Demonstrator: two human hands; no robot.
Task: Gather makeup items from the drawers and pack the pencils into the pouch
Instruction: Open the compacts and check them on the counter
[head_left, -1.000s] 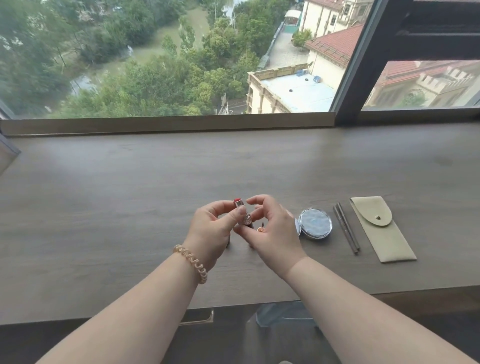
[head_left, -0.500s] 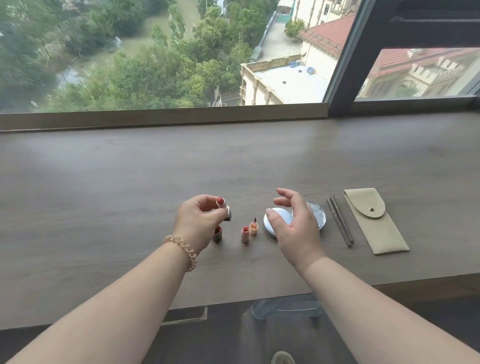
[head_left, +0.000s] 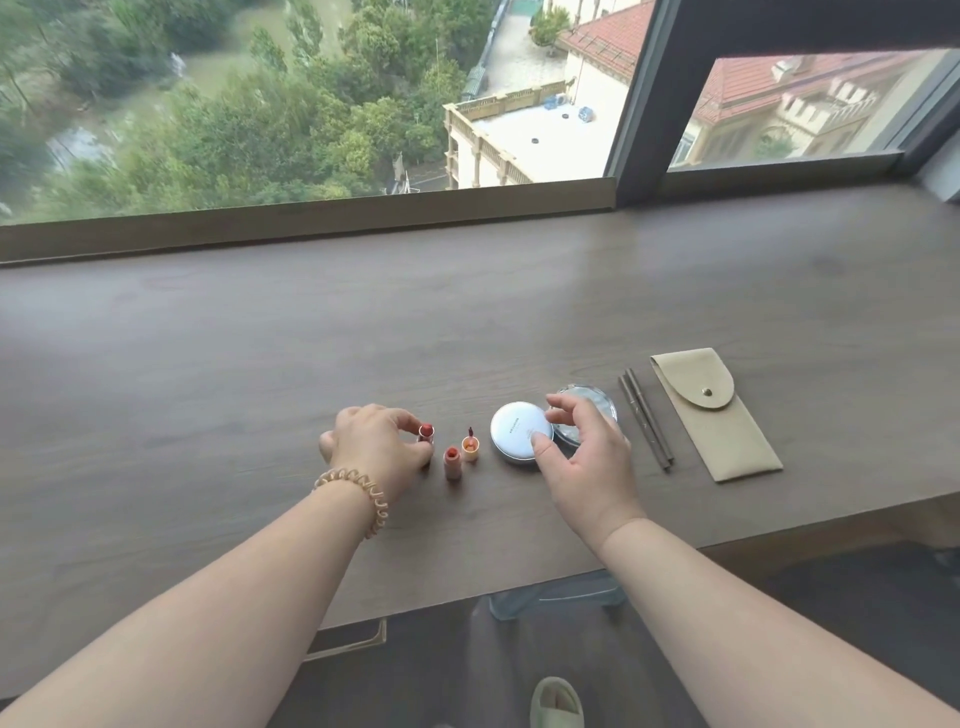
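My left hand (head_left: 376, 447) holds a small red lipstick (head_left: 426, 432) upright on the wooden desk (head_left: 208, 364), fingers around it. Two more small lip products (head_left: 452, 462) (head_left: 470, 448) stand just right of it. My right hand (head_left: 582, 457) hovers with spread fingers over a round white compact (head_left: 519, 434); a silvery round compact (head_left: 597, 400) lies partly hidden behind it. Two dark pencils (head_left: 647, 418) lie side by side further right. Beside them lies a beige pouch (head_left: 714, 415) with its snap flap shut.
A window sill and dark frame (head_left: 639, 104) run along the desk's far edge. The desk's near edge (head_left: 779, 530) is close to the pouch. A drawer handle (head_left: 348, 642) shows below the desk, and a slipper (head_left: 556, 704) on the floor.
My hands parted from the lipstick they held together. The left hand brought it down onto the desk; the right hand moved right to hover over the white compact.
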